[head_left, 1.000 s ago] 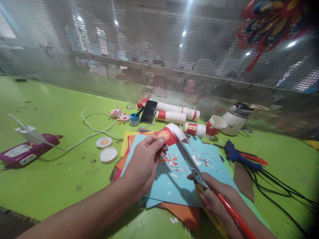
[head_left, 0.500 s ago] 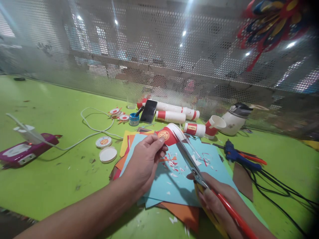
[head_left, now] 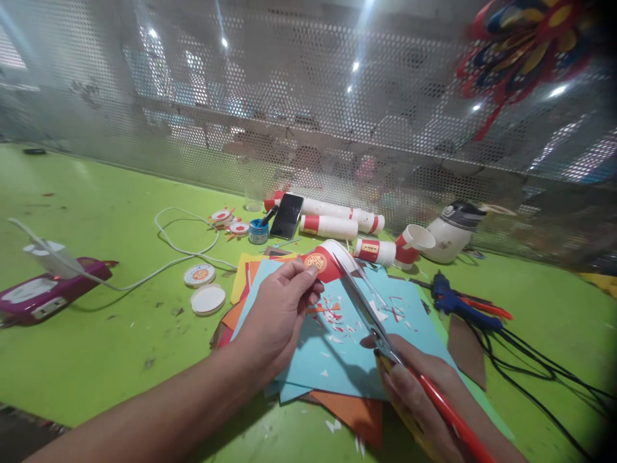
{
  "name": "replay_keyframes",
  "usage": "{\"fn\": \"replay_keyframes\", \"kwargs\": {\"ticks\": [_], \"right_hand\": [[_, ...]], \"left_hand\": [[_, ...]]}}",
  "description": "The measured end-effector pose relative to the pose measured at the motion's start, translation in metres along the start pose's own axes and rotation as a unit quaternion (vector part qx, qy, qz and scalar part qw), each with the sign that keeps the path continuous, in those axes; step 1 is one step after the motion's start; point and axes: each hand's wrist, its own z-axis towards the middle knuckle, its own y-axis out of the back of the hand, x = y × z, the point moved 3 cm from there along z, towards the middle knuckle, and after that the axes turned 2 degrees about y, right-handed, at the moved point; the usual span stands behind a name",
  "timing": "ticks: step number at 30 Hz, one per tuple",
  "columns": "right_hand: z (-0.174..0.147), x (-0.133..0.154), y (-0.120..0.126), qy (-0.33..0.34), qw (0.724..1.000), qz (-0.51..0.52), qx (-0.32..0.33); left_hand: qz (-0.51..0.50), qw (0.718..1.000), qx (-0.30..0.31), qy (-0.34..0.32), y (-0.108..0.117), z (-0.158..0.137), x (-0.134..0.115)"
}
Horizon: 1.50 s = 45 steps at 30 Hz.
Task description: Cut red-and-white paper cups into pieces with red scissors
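Note:
Between the thumb and fingers of my left hand (head_left: 282,308) is a curved red-and-white piece of paper cup (head_left: 331,262) with a round gold emblem. My right hand (head_left: 419,386) grips a pair of scissors (head_left: 364,308) with red and yellow handles. Their blades point up and to the left and meet the cup piece at its right side. A narrow white strip hangs down from the piece beside the blades. Underneath lie light-blue paper sheets (head_left: 332,363), scattered with small red and white scraps (head_left: 332,315).
Behind are several paper-cup tubes (head_left: 332,227), a phone (head_left: 286,217), a blue jar (head_left: 259,233) and a white jug (head_left: 448,235). A blue glue gun (head_left: 453,299) with black cable lies right. A purple power strip (head_left: 58,289) and two round discs (head_left: 207,299) are left.
The view has shifted very slightly. Both hands, the scissors and the cup piece keep nearly the same position.

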Motion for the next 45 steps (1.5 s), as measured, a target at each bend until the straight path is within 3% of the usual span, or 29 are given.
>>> {"fn": "replay_keyframes", "kwargs": {"ticks": [6, 22, 35, 45], "right_hand": [[-0.0008, 0.0021, 0.0007, 0.028, 0.999, -0.022, 0.0], [-0.0043, 0.0057, 0.0007, -0.006, 0.999, -0.047, -0.027], [-0.0011, 0.0035, -0.0004, 0.007, 0.999, -0.02, 0.025], [-0.0032, 0.0061, 0.0002, -0.014, 0.999, -0.039, -0.007]], "left_hand": [[0.005, 1.0, 0.003, 0.002, 0.0007, -0.0004, 0.0], [0.001, 1.0, 0.0, 0.008, 0.0002, 0.0001, -0.0017], [0.055, 0.998, -0.001, 0.008, -0.0022, -0.0042, 0.0018], [0.056, 0.998, 0.011, -0.003, -0.0011, -0.0028, 0.0012]]}}
